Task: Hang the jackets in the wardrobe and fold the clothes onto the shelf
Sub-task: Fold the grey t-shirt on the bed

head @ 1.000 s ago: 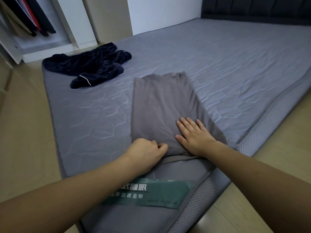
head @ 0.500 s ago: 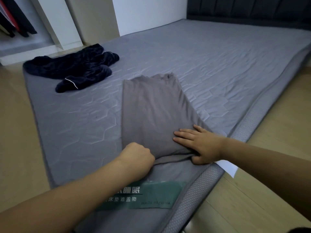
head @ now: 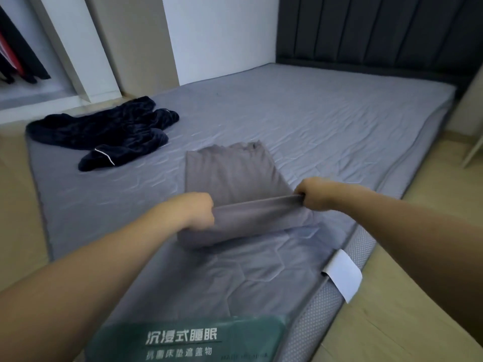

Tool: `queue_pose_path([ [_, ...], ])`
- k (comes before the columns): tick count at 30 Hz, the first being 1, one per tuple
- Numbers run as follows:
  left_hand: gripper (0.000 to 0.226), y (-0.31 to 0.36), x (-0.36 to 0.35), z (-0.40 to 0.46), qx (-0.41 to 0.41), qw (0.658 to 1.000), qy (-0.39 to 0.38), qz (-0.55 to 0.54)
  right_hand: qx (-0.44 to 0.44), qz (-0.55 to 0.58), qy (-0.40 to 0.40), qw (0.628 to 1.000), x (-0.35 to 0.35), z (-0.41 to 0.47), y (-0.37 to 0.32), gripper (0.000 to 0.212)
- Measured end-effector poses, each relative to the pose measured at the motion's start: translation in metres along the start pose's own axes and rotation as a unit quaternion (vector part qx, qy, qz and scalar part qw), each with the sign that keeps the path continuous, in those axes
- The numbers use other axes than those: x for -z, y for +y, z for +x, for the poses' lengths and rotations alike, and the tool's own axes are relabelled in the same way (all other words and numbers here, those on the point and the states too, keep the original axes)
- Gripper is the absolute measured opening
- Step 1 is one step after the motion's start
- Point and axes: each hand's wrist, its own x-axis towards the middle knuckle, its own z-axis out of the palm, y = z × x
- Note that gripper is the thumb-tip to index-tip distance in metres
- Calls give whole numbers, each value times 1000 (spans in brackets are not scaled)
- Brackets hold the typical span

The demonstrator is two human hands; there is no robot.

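A grey garment lies folded into a long strip on the grey mattress. Its near end is lifted off the mattress and stretched between my two hands. My left hand grips the left corner of that end. My right hand pinches the right corner, fingers curled round the cloth. A dark navy fleece garment with white piping lies crumpled at the mattress's far left corner. At the upper left stands the open wardrobe, where dark and red clothes hang.
A dark padded headboard runs along the far side of the bed. A green printed label and a white tag sit at the mattress's near end. Wooden floor shows to the right and left.
My right hand went from lying flat on the grey garment to gripping its near right corner. Both hands have lifted the near end and carried it away from me.
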Motion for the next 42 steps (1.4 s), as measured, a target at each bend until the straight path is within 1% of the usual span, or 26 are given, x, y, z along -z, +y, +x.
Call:
queue_pose_path([
  [1, 15, -11, 6, 8, 22, 999, 4, -39, -33, 91, 25, 995, 8, 6, 4, 25],
  [2, 14, -21, 10, 15, 49, 996, 19, -77, -65, 193, 52, 978, 14, 11, 9, 24],
  [3, 15, -32, 11, 23, 77, 988, 43, -124, -92, 293, 74, 949, 19, 15, 14, 21],
  [4, 16, -41, 9, 29, 104, 974, 70, -188, -113, 376, 88, 916, 20, 18, 18, 17],
  [6, 14, -54, 0, 44, 148, 924, 117, -333, -141, 487, 100, 856, 18, 23, 25, 14],
  [7, 15, -58, -7, 53, 167, 892, 138, -396, -152, 522, 98, 833, 14, 27, 25, 17],
  [8, 15, -59, -14, 62, 186, 858, 155, -452, -161, 541, 97, 820, 8, 33, 25, 19],
  [10, 10, -59, -27, 80, 231, 781, 175, -554, -179, 535, 116, 818, -4, 48, 22, 25],
  [11, 19, -58, -31, 89, 256, 744, 177, -591, -187, 520, 136, 822, -9, 58, 19, 28],
  [12, 30, -58, -33, 98, 273, 722, 177, -611, -196, 507, 158, 824, -12, 69, 16, 30],
  [13, 37, -58, -33, 106, 280, 716, 177, -614, -203, 501, 177, 822, -12, 80, 13, 31],
  [15, 36, -58, -27, 123, 283, 729, 203, -589, -206, 481, 199, 829, -6, 103, 7, 31],
  [18, 26, -60, -15, 149, 286, 762, 277, -511, -202, 414, 220, 860, 6, 141, 4, 29],
  [20, 18, -67, -11, 170, 286, 792, 298, -450, -196, 388, 245, 867, 12, 168, 3, 27],
  [21, 15, -72, -9, 181, 288, 800, 302, -431, -193, 382, 258, 866, 14, 182, 3, 27],
  [25, 12, -93, -4, 232, 298, 803, 320, -404, -169, 366, 312, 860, 26, 245, 2, 23],
  [28, 13, -111, 0, 279, 289, 804, 344, -389, -158, 368, 348, 848, 28, 300, -2, 24],
  [30, 20, -115, -3, 301, 288, 811, 338, -381, -172, 356, 341, 853, 13, 322, 0, 25],
  [32, 25, -115, -26, 327, 304, 823, 316, -362, -210, 335, 320, 861, -20, 348, 7, 26],
  [34, 26, -114, -50, 342, 319, 833, 311, -327, -239, 323, 313, 860, -43, 363, 15, 32],
  [37, 28, -116, -60, 355, 327, 843, 320, -284, -243, 283, 339, 864, -47, 376, 24, 37],
  [39, 28, -121, -52, 357, 314, 847, 328, -275, -227, 265, 375, 859, -39, 375, 23, 32],
  [42, 23, -136, -40, 363, 289, 848, 354, -268, -208, 245, 423, 847, -23, 378, 18, 26],
])
